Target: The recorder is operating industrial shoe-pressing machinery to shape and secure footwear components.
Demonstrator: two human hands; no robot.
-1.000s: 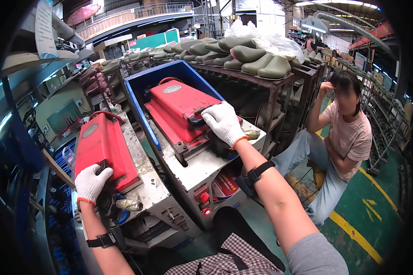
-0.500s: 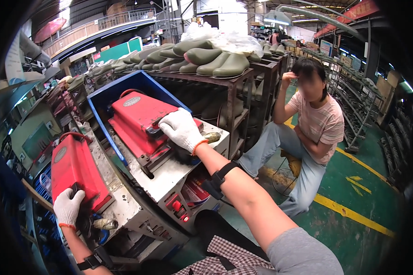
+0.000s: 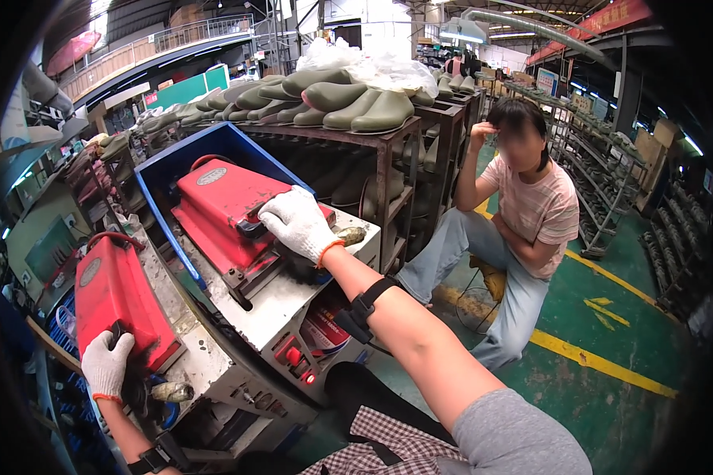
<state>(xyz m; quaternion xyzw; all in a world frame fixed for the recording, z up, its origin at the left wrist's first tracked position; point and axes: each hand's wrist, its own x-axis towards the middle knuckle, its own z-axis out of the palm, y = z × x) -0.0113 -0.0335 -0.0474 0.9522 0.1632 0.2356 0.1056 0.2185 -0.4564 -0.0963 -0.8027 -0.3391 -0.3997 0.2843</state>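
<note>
My left hand [image 3: 105, 366], in a white knit glove with an orange cuff, is closed around a small black handle [image 3: 118, 332] at the near end of the left red machine cover [image 3: 117, 293]. My right hand [image 3: 299, 222], gloved alike, grips the black handle [image 3: 251, 229] on the right red machine cover [image 3: 234, 194]; its fingers hide part of that handle. Both covers lie lowered on worn white machine bases. A wrapped, stubby lever end [image 3: 350, 235] sticks out beside my right wrist, and a similar wrapped lever end [image 3: 172, 392] beside my left wrist.
A blue bin [image 3: 152, 194] surrounds the back of the right machine. Behind it, a metal rack [image 3: 392, 142] bears several olive-green boot-shaped forms [image 3: 382, 112] under clear plastic. On the right sits a person [image 3: 523, 198] in a striped shirt, beside more racks [image 3: 598, 190].
The whole view has shifted slightly, so the scene sits a little further left. Both my hands stay on the same handles, and the covers look unmoved.
</note>
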